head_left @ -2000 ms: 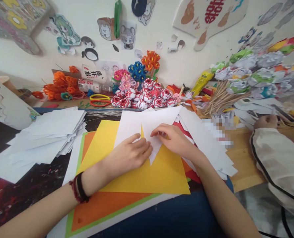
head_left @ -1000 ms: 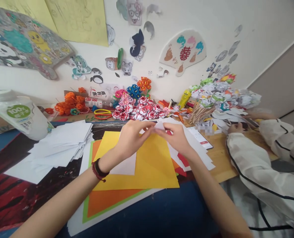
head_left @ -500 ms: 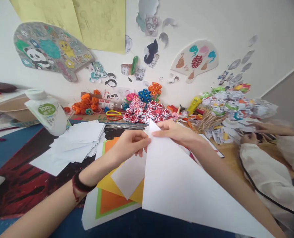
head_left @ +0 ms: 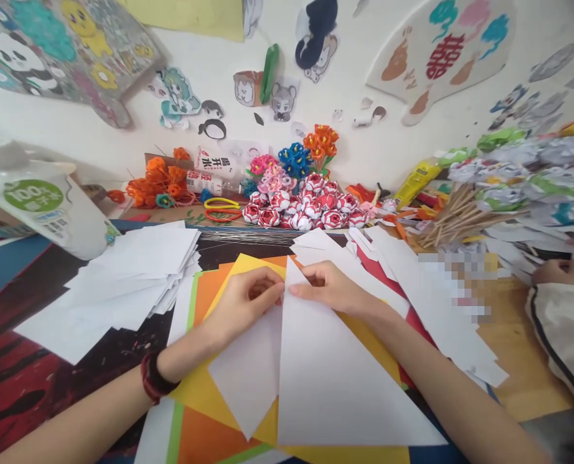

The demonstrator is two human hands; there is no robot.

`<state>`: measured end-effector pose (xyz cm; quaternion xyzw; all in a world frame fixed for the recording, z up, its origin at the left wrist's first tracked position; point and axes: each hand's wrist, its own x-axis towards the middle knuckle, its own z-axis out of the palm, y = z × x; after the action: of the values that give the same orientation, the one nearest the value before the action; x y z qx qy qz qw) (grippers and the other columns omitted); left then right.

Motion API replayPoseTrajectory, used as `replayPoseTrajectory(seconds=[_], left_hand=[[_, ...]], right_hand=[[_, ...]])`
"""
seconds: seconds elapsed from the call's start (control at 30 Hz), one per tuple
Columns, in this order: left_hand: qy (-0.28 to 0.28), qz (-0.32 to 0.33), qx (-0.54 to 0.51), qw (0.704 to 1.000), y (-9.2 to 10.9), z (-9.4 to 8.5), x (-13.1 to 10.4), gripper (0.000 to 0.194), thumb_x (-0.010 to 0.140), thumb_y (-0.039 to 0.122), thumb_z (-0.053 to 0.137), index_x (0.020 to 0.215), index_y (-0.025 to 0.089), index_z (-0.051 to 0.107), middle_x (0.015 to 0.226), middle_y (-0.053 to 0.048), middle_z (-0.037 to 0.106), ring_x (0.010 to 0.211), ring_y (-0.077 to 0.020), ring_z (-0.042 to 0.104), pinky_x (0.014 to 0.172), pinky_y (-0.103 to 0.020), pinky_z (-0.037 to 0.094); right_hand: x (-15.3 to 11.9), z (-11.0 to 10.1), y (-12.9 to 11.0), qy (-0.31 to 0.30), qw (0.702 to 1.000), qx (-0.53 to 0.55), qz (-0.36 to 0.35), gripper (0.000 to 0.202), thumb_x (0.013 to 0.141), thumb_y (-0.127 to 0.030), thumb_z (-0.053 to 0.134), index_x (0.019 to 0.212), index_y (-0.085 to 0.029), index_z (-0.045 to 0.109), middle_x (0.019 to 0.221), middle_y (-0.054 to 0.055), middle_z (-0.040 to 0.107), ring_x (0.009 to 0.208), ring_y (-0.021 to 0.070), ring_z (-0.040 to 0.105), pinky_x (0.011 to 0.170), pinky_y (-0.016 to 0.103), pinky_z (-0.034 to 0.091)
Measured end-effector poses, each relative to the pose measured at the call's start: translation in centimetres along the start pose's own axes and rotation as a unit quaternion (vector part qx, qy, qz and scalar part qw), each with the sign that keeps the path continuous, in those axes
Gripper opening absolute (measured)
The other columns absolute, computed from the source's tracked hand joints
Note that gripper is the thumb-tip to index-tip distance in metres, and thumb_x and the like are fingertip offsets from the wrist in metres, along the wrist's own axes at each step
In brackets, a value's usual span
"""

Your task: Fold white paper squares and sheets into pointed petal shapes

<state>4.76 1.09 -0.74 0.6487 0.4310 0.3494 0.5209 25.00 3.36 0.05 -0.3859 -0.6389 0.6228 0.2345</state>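
Observation:
A large white folded sheet with a pointed top stands over the coloured papers. My left hand is closed, thumb and fingers pinching the sheet's left edge near the tip. On the other side of the tip, my right hand grips the sheet between thumb and curled fingers. Beneath lie yellow paper, orange paper and a smaller white square, partly covered by the sheet and my left arm.
White paper stacks lie left, more white strips right. Behind are a white bottle, red-and-white flowers, a yellow tube and sticks with paper flowers. Another person's hand is at far right.
The view has moved closer to the table. Both hands and the sheet's tip sit slightly lower in view, and the sheet's lower right corner has swung inward. The other person's farther hand has left view.

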Motion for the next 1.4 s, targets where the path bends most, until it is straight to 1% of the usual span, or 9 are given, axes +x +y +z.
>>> replayPoseTrajectory(seconds=[0.17, 0.3, 0.43, 0.6, 0.77, 1.0, 1.13, 1.27, 1.4], left_hand=[[-0.005, 0.001, 0.036, 0.999, 0.2, -0.2, -0.2, 0.021, 0.089, 0.032, 0.052, 0.076, 0.016, 0.057, 0.069, 0.001, 0.056, 0.062, -0.0103, 0.05, 0.055, -0.021, 0.039], [-0.027, -0.009, 0.063, 0.998, 0.0, -0.3, -0.1, 0.017, 0.088, 0.031, 0.053, 0.081, 0.017, 0.057, 0.07, 0.0, 0.059, 0.065, -0.0121, 0.053, 0.057, -0.023, 0.039], [-0.037, -0.005, 0.082, 0.996, -0.2, -0.3, -0.1, 0.017, 0.088, 0.031, 0.052, 0.08, 0.017, 0.057, 0.07, 0.0, 0.059, 0.066, -0.0127, 0.053, 0.058, -0.024, 0.039], [-0.041, 0.0, 0.095, 0.995, -0.3, -0.3, -0.2, 0.016, 0.087, 0.029, 0.052, 0.078, 0.017, 0.057, 0.069, 0.001, 0.057, 0.064, -0.0121, 0.05, 0.057, -0.024, 0.037], [-0.039, -0.007, 0.098, 0.994, -0.3, -0.3, -0.2, 0.014, 0.087, 0.028, 0.053, 0.079, 0.017, 0.057, 0.069, 0.001, 0.057, 0.065, -0.0122, 0.051, 0.057, -0.024, 0.036], [-0.05, -0.001, 0.092, 0.995, -0.3, -0.2, -0.2, 0.017, 0.088, 0.031, 0.053, 0.08, 0.017, 0.058, 0.07, 0.001, 0.057, 0.065, -0.012, 0.05, 0.057, -0.024, 0.036], [-0.054, 0.001, 0.099, 0.994, -0.4, -0.2, -0.2, 0.017, 0.088, 0.031, 0.052, 0.08, 0.017, 0.057, 0.069, 0.002, 0.056, 0.063, -0.0112, 0.048, 0.056, -0.023, 0.035], [-0.054, 0.001, 0.115, 0.992, -0.2, -0.1, -0.2, 0.015, 0.088, 0.027, 0.052, 0.077, 0.017, 0.057, 0.069, 0.002, 0.056, 0.063, -0.0108, 0.048, 0.057, -0.023, 0.036], [-0.029, 0.016, 0.127, 0.991, 0.2, 0.2, -0.3, 0.011, 0.085, 0.02, 0.052, 0.076, 0.017, 0.057, 0.067, 0.003, 0.056, 0.063, -0.0102, 0.049, 0.056, -0.022, 0.037]], right_hand=[[-0.1, 0.6, 0.9, -0.003, 1.0, 0.007, 0.008, 0.033, 0.074, -0.044, 0.07, 0.072, -0.014, 0.055, 0.065, -0.003, 0.048, 0.056, 0.0086, 0.041, 0.047, 0.021, 0.029], [-0.1, 0.6, 1.5, 0.023, 0.999, -0.044, 0.011, 0.032, 0.074, -0.041, 0.069, 0.068, -0.016, 0.05, 0.063, -0.004, 0.042, 0.055, 0.0082, 0.036, 0.047, 0.021, 0.026], [-0.2, 0.7, 1.7, 0.044, 0.996, -0.084, 0.003, 0.036, 0.074, -0.039, 0.068, 0.062, -0.017, 0.042, 0.061, -0.005, 0.034, 0.055, 0.0079, 0.032, 0.046, 0.021, 0.022], [-0.3, 0.9, 1.6, 0.04, 0.995, -0.094, -0.004, 0.035, 0.078, -0.038, 0.064, 0.063, -0.017, 0.041, 0.063, -0.005, 0.033, 0.056, 0.008, 0.031, 0.048, 0.022, 0.022], [-0.3, 0.8, 1.6, 0.036, 0.996, -0.085, -0.006, 0.038, 0.078, -0.039, 0.064, 0.062, -0.018, 0.038, 0.063, -0.005, 0.03, 0.056, 0.008, 0.029, 0.047, 0.023, 0.021], [-0.3, 1.0, 1.5, 0.053, 0.99, -0.131, -0.021, 0.038, 0.08, -0.04, 0.062, 0.061, -0.018, 0.037, 0.061, -0.005, 0.028, 0.056, 0.0085, 0.028, 0.049, 0.024, 0.019], [-0.2, 1.1, 1.5, 0.058, 0.987, -0.144, -0.033, 0.04, 0.082, -0.039, 0.061, 0.061, -0.018, 0.034, 0.061, -0.005, 0.026, 0.057, 0.0083, 0.027, 0.049, 0.024, 0.018], [-0.3, 1.3, 1.5, 0.073, 0.986, -0.146, -0.039, 0.04, 0.082, -0.037, 0.061, 0.06, -0.018, 0.033, 0.061, -0.005, 0.026, 0.057, 0.0082, 0.027, 0.049, 0.024, 0.019], [-0.3, 1.7, 1.5, 0.087, 0.986, -0.133, -0.049, 0.041, 0.082, -0.036, 0.061, 0.06, -0.018, 0.031, 0.061, -0.005, 0.025, 0.057, 0.008, 0.026, 0.047, 0.024, 0.019]])
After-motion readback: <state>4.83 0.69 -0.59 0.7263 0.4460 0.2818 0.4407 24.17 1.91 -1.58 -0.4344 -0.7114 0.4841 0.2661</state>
